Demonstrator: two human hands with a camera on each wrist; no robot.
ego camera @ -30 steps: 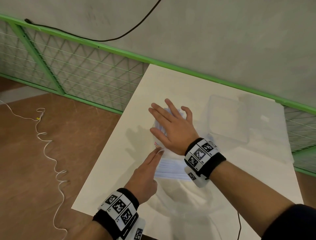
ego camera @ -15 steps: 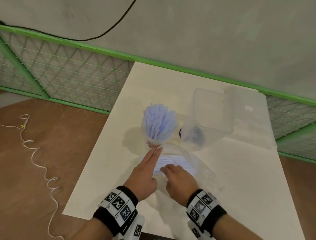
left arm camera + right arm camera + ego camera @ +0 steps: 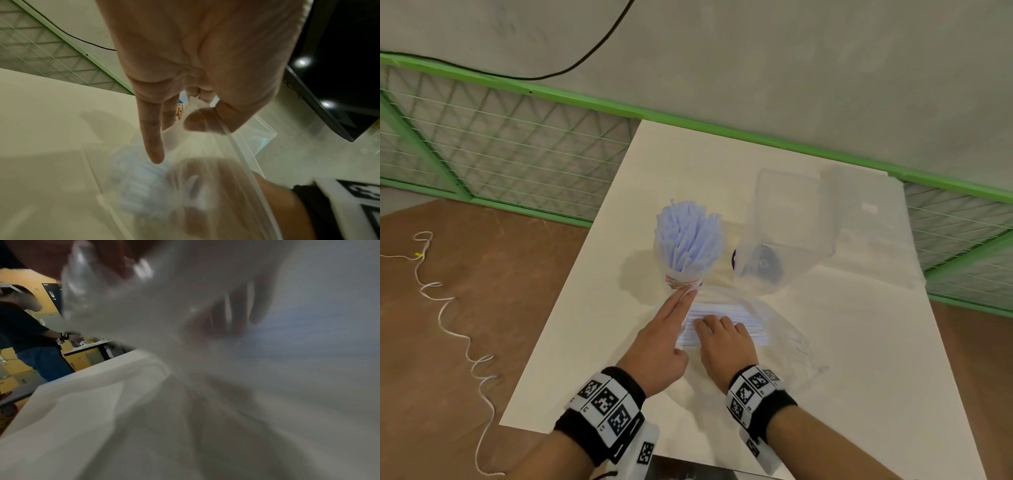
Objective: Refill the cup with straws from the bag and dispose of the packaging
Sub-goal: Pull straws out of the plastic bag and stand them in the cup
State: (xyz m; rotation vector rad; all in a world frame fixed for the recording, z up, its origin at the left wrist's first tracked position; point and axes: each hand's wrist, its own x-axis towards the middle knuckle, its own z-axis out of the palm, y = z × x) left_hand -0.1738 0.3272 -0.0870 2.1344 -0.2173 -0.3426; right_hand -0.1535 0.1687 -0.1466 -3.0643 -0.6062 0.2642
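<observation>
From the head view, a cup (image 3: 683, 270) packed with thin pale-blue straws (image 3: 688, 236) stands on the smooth white table (image 3: 571, 359), beside a clear plastic box (image 3: 787, 236). A thin clear bag (image 3: 774, 329) with flat straws lies in front. The left hand (image 3: 661, 346) pinches its rim; the right hand (image 3: 722, 339) reaches inside, fingers curled.

The left wrist view shows thumb and finger gripping the film (image 3: 197, 142).

The right wrist view is blurred; I cannot tell its grasp.

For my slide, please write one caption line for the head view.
Left hand holds the clear bag open while right hand reaches for straws beside the filled cup.
</observation>
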